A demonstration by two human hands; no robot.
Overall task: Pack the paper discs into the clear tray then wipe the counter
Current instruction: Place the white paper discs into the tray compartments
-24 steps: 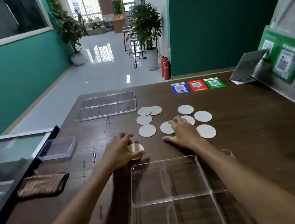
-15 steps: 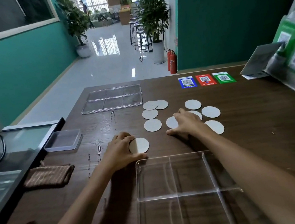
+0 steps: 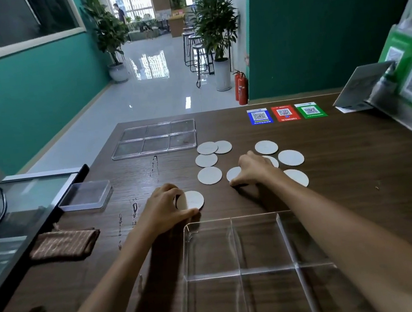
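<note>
Dark wood counter (image 3: 334,192), teal walls, left hand (image 3: 164,212) pinching paper disc (image 3: 192,200), right hand (image 3: 253,169) pressing discs

Wooden counter (image 3: 345,177), paper discs (image 3: 210,175), clear tray (image 3: 240,272), cloth (image 3: 64,244)

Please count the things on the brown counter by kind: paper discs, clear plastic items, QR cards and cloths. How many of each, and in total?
Paper discs: 10 (one in the left hand)
Clear plastic items: 3
QR cards: 3
Cloths: 1
Total: 17
</note>
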